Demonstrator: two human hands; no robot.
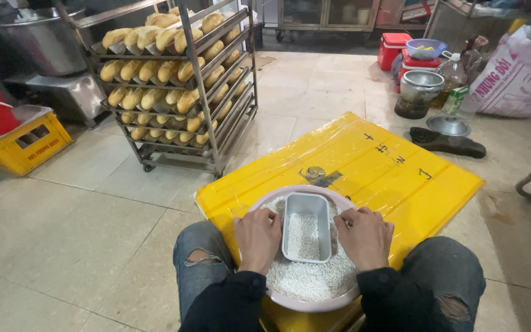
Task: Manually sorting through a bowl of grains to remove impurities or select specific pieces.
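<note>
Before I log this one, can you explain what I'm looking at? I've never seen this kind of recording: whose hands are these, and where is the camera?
There is one picture, from a camera worn on a person's head, looking down. The person sits on a tiled floor, knees showing in torn jeans. The left hand and right hand rest in a round pink basin of white rice, each beside a small grey rectangular tin that is partly filled with rice. Whether either hand has a grip on the tin is unclear. The basin sits on a yellow board. Behind stands a metal rack of bread loaves.
</note>
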